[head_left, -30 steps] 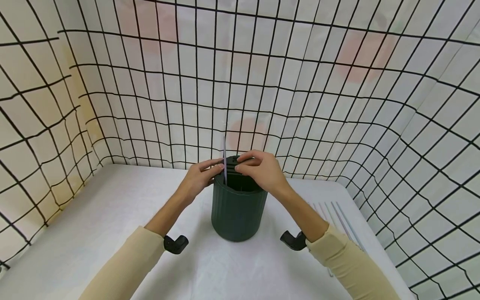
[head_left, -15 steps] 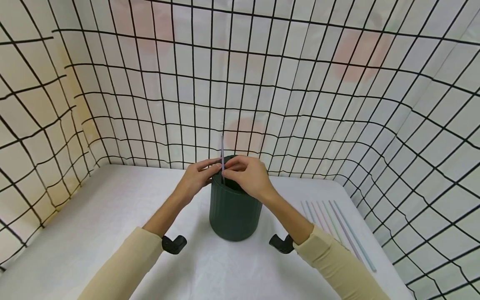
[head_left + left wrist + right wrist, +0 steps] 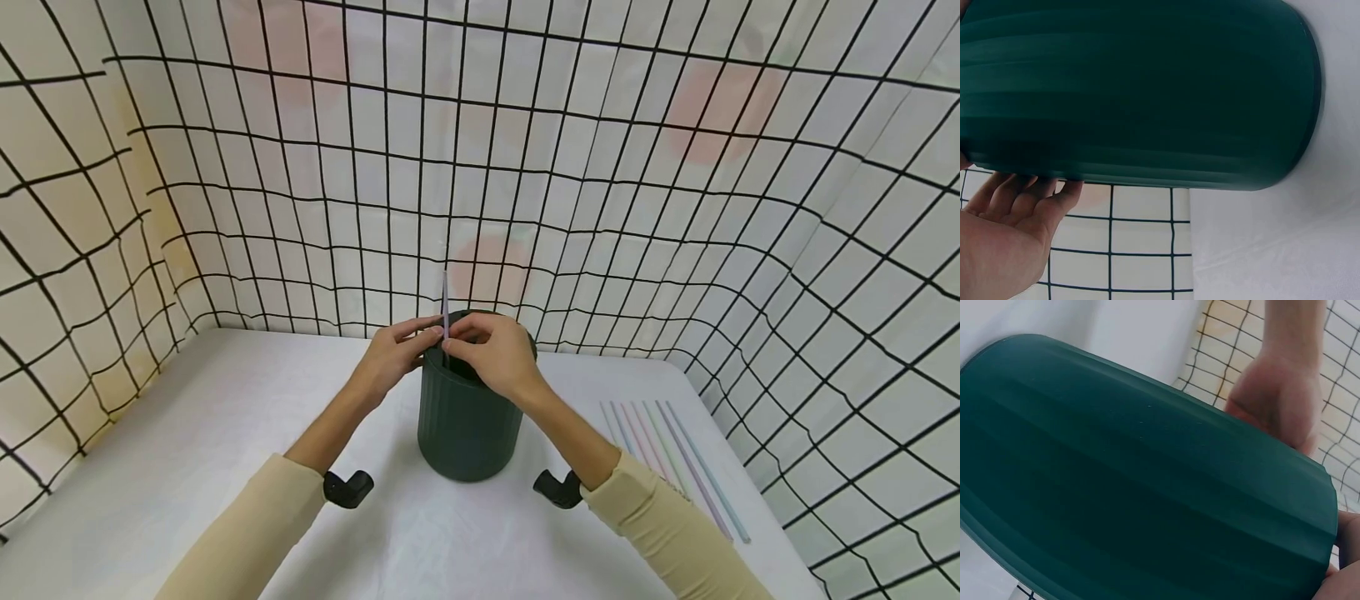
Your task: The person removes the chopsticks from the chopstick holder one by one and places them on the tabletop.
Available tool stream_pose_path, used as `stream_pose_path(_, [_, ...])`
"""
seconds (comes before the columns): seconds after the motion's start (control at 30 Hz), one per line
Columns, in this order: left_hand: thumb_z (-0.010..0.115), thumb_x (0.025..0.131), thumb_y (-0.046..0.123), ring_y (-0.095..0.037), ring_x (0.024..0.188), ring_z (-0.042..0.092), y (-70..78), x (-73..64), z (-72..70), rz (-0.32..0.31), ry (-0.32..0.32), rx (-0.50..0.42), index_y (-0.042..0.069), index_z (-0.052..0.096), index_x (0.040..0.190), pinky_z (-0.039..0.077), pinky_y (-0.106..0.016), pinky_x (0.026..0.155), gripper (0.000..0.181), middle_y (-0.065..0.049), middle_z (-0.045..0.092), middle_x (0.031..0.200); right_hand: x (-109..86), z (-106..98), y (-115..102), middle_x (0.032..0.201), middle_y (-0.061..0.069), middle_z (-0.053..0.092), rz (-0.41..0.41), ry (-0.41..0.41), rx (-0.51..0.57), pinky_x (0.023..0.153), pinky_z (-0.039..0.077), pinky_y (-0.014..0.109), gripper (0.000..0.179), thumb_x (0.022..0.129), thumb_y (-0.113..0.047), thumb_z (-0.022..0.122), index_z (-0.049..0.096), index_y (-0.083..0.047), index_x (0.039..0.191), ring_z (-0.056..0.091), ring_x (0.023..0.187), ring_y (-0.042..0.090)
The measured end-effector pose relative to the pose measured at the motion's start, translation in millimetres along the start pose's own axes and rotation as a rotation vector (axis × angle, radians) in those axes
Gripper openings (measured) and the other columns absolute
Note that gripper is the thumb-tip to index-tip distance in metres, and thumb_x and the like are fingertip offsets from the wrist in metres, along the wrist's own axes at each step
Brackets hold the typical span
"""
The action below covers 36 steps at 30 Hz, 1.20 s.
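A dark green ribbed waste bin (image 3: 470, 425) stands upright on the table, its mouth facing up. A thin pale purple straw-like stick (image 3: 446, 296) rises from the left part of its mouth; the lower end is hidden inside. My left hand (image 3: 396, 350) grips the bin's rim, the thumb beside the stick. In the left wrist view this hand's fingers (image 3: 1022, 203) rest on the bin's outer wall. My right hand (image 3: 498, 354) reaches over the mouth and pinches the stick, thumb and forefinger close to my left thumb.
Several pastel straw-like sticks (image 3: 697, 471) lie side by side on the white table (image 3: 225, 400) to the right, partly behind the right sleeve. Black wire mesh (image 3: 480, 200) encloses the back and both sides.
My right hand has moved left from the far side of the bin's rim to the purple stick and now pinches it. The left hand keeps its place at the rim.
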State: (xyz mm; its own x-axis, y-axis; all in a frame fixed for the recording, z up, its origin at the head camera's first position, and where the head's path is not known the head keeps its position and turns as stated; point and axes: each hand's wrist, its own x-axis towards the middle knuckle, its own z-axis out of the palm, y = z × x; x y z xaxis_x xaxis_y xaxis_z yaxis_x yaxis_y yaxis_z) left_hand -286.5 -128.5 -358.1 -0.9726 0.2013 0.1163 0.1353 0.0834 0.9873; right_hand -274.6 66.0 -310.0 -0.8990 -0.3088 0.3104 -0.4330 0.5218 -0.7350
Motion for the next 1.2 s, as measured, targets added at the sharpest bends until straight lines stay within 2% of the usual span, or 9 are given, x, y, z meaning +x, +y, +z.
stream_pose_path(0.17, [0.062,0.102,0.04,-0.023,0.13,0.06,-0.2,0.0,0.4,-0.006,0.001,0.004,0.019,0.058,0.146,0.049,-0.039,0.111,0.049,-0.008,0.058,0.145,-0.1,-7,-2,0.103,0.003,0.077,0.033,-0.033,0.08,0.084,0.061,0.036,0.015,0.092,-0.022,0.077,0.078,-0.014,0.104,0.072,0.097,0.018])
stream_pose_path(0.4, [0.062,0.101,0.04,-0.023,0.129,0.061,-0.3,0.3,-0.1,-0.007,-0.003,0.006,0.018,0.058,0.145,0.049,-0.041,0.111,0.049,-0.009,0.06,0.143,2.2,-21,-8,0.112,0.009,0.075,0.091,-0.057,0.207,0.089,0.06,0.048,0.02,0.093,-0.021,0.076,0.076,-0.01,0.11,0.07,0.098,0.024])
stream_pose_path(0.57, [0.063,0.101,0.04,-0.024,0.129,0.062,0.0,0.1,-0.3,-0.008,0.009,0.012,0.018,0.058,0.145,0.049,-0.041,0.111,0.049,-0.009,0.06,0.144,4.9,-38,-19,0.117,0.011,0.074,0.129,-0.047,0.268,0.092,0.061,0.041,0.023,0.094,-0.021,0.074,0.074,-0.009,0.113,0.072,0.101,0.026])
stream_pose_path(0.8, [0.063,0.101,0.038,-0.024,0.13,0.061,-1.8,0.6,0.7,-0.006,0.001,-0.014,0.016,0.057,0.146,0.049,-0.04,0.111,0.05,-0.011,0.059,0.145,8.4,-68,-30,0.113,0.021,0.073,0.152,-0.004,0.4,0.093,0.061,0.042,0.026,0.096,-0.018,0.073,0.067,-0.003,0.116,0.074,0.098,0.028])
stream_pose_path(1.2, [0.063,0.101,0.04,-0.027,0.133,0.058,0.3,0.4,0.2,-0.004,0.005,0.026,0.017,0.056,0.147,0.047,-0.044,0.112,0.052,-0.012,0.056,0.147,8.2,-124,-47,0.104,0.011,0.074,0.118,0.147,0.489,0.088,0.063,0.036,0.028,0.096,-0.021,0.073,0.066,-0.003,0.116,0.074,0.093,0.025])
